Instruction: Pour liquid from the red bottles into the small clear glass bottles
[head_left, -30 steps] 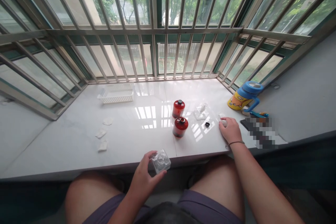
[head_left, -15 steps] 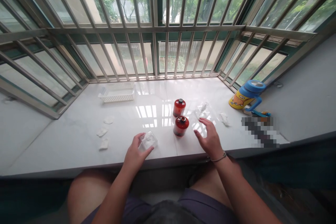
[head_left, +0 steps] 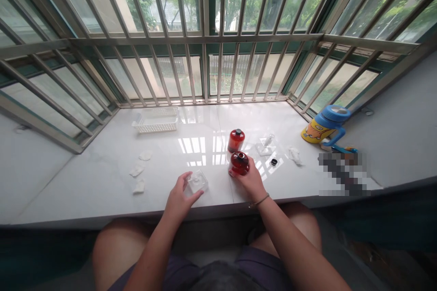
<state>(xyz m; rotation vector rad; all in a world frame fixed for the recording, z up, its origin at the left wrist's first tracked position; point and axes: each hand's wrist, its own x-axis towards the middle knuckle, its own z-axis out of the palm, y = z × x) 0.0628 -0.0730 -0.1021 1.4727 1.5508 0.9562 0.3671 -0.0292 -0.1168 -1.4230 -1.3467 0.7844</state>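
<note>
My left hand (head_left: 182, 196) grips a small clear square container (head_left: 198, 181) at the counter's front, thumb on its near side and fingers on its far left. Just to the right, my right hand (head_left: 251, 179) is wrapped round an uncapped dark red bottle (head_left: 239, 163), its open neck facing up. Directly behind stands a second red bottle (head_left: 236, 140) with a black cap on. A loose black cap (head_left: 273, 162) lies on the counter to the right of my right hand. Beyond it sits a clear square stand-like piece (head_left: 266, 145) with a small upright part.
At the back left is a white perforated basket (head_left: 156, 123). Several white scraps (head_left: 137, 171) lie on the left of the white counter (head_left: 102, 163); a crumpled tissue (head_left: 294, 156) is on the right. A blue-and-yellow mug (head_left: 324, 125) stands near the right wall, behind a pixelated item.
My right hand has moved left and closed round the uncapped bottle. The black cap now shows on the counter at right. My left hand still holds the clear container.
</note>
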